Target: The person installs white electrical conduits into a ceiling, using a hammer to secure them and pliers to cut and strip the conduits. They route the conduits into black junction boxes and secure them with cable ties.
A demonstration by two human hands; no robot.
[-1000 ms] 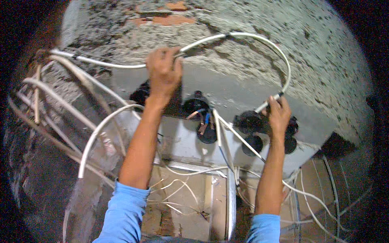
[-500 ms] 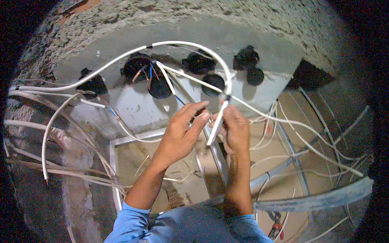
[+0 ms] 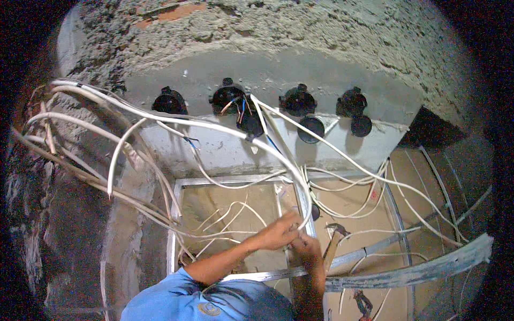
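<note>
A thick white cable bows across from the upper left and drops down to my hands, low in the middle. My left hand is closed at the cable's lower end. Right against it, my right hand is also closed around that end. The fingers overlap, so the tip of the cable is hidden. Behind, black round wall boxes sit in a row in the grey wall. Bare copper, blue and white wires poke out of one of them.
Several loose white cables bunch at the left. Thinner ones hang at the right. A metal-framed panel lies below, with a hammer and red-handled pliers at the right. A curved metal strip crosses the lower right.
Both hands have come down and closer to me, drawing the thick cable's end with them; its high arch is now a lower slope. My left fingers have closed. The view has shifted, and the hammer shows.
</note>
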